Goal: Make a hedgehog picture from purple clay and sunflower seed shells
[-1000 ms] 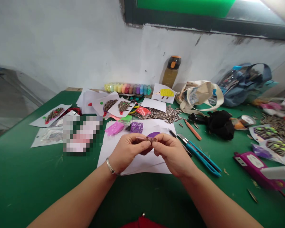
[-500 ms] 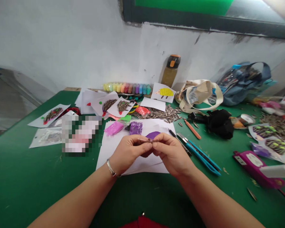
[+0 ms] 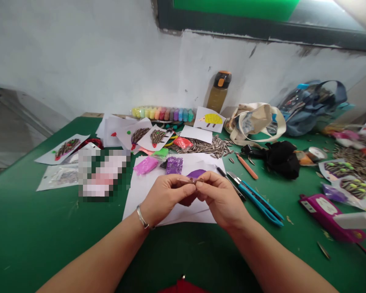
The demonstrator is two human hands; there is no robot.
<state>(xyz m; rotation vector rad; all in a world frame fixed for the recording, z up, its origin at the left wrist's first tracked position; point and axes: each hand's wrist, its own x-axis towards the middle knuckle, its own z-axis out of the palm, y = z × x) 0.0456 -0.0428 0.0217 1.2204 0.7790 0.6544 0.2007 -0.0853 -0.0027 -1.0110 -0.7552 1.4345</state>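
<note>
Both hands meet over the white paper (image 3: pixel 137 199). Between them is a small packet of brown modelling clay (image 3: pixel 189 200), seen edge-on with its top edge pinched. My left hand (image 3: pixel 167 193) has thumb and fingers closed on its left side. My right hand (image 3: pixel 218 195) pinches the right end, and the fingertips of both hands nearly touch. Part of the packet is hidden behind the fingers. Just beyond lies a flat purple clay shape (image 3: pixel 196 173), partly covered by the hands. A purple clay packet (image 3: pixel 174 165) and a pink one (image 3: pixel 145 165) rest farther back on the paper.
Sunflower seeds (image 3: pixel 218 146) are heaped behind the paper. To the right lie a blue cutter (image 3: pixel 259 201), an orange tool (image 3: pixel 247 167), a black cloth item (image 3: pixel 282 160) and a magenta glue gun (image 3: pixel 329 217). Seed-covered hedgehog pictures (image 3: pixel 67 148) are at left; a bottle (image 3: pixel 219 91) stands behind.
Both hands keep their pinch on the brown packet, almost in the same place. Only a very slight shift of the fingers and the view shows.
</note>
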